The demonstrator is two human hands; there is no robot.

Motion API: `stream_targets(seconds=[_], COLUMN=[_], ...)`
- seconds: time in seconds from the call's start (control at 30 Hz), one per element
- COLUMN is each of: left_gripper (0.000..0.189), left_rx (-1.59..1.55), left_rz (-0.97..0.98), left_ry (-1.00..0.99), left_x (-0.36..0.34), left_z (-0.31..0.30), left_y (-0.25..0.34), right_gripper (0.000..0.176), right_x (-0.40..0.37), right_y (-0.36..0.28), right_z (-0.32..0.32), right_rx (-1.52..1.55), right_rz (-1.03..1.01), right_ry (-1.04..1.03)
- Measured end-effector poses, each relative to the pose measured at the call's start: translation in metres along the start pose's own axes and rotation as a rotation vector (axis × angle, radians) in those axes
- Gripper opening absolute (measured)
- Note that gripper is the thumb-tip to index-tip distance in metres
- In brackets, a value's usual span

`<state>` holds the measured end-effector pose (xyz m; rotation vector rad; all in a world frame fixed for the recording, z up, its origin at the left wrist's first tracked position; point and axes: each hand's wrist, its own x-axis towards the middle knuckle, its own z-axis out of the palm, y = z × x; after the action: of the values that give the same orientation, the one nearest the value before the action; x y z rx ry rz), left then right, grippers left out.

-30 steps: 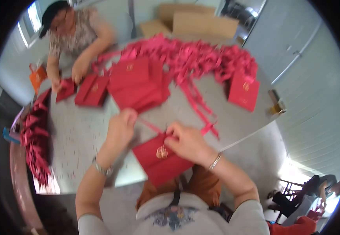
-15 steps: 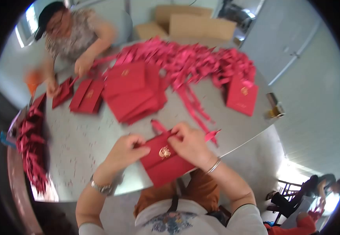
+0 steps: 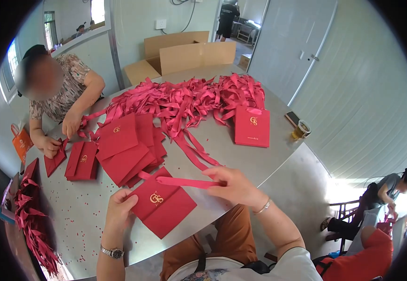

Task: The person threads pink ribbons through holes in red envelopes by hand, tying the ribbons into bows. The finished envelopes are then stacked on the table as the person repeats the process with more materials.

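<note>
My left hand point(image 3: 119, 208), with a watch on its wrist, grips the left edge of a flat red gift bag point(image 3: 173, 213) with a gold emblem. From the bag's top part a pink ribbon point(image 3: 187, 182) runs taut to the right. Its end is pinched in my right hand point(image 3: 231, 184); a short ribbon piece also shows behind the bag's upper edge. Just beyond lies a fanned stack of red bags point(image 3: 119, 145), and behind it a long heap of pink ribbons point(image 3: 189, 100).
Across the table point(image 3: 91, 201) a co-worker point(image 3: 67, 93) handles a small red bag. More bags point(image 3: 252, 126), a phone point(image 3: 292, 119) and a glass cup point(image 3: 301, 130) lie at the right. Ribboned bags point(image 3: 32, 215) line the left edge. Open cardboard boxes point(image 3: 196, 57) stand behind.
My right hand has moved off the bag to the right, drawing the ribbon out straight. The bag has shifted left and tilted, with my left hand still on it. The view has swung too.
</note>
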<state>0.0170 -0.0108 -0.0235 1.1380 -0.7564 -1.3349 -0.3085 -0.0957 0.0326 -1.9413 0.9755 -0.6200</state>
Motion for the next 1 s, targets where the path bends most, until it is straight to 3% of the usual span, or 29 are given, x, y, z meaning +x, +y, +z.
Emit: stream_targets(seconds=[0.13,0.27,0.33,0.43,0.53,0.6,0.67,0.73,0.8,0.9,1.0], left_gripper=[0.005,0.006,0.006,0.006,0.009,0.018,0.027,0.024,0.023,0.024,0.02], left_rx=[-0.008,0.014,0.024,0.053,0.077,0.019,0.145,0.384,0.45,0.433,0.438], left_rz=[-0.027,-0.04,-0.034,-0.038,-0.048,0.028,0.064,0.05,0.051,-0.021,-0.022], left_ry=[-0.017,0.012,0.014,0.006,0.009,-0.065,-0.068,-0.069,-0.017,-0.013,-0.021], left_x=[0.0,-0.002,-0.003,-0.005,-0.006,-0.008,-0.01,-0.011,-0.008,-0.013,-0.016], left_z=[0.0,0.002,0.001,0.0,0.001,0.009,0.008,0.003,0.005,0.01,0.014], left_y=[-0.002,-0.004,-0.005,-0.005,-0.006,-0.005,-0.01,-0.009,-0.013,-0.006,0.001], right_gripper=[0.029,0.028,0.024,0.019,0.014,0.014,0.015,0.018,0.019,0.016,0.009], right_x=[-0.024,-0.041,-0.042,-0.038,-0.025,-0.013,-0.008,-0.003,0.01,0.023,0.033], right_y=[0.01,0.018,0.021,0.028,0.033,0.015,0.003,-0.006,-0.037,-0.032,-0.03], right_z=[-0.021,-0.025,-0.019,-0.012,0.003,0.011,0.024,0.04,0.077,0.112,0.126], right_rx=[0.516,0.744,0.888,0.983,0.875,0.627,0.71,0.658,0.511,0.342,0.114], right_rz=[0.046,0.014,-0.116,-0.18,-0.344,-0.376,-0.328,-0.284,-0.166,-0.066,-0.152], right_ry=[-0.078,-0.053,0.079,0.094,0.241,0.388,0.276,0.091,0.121,0.04,0.068])
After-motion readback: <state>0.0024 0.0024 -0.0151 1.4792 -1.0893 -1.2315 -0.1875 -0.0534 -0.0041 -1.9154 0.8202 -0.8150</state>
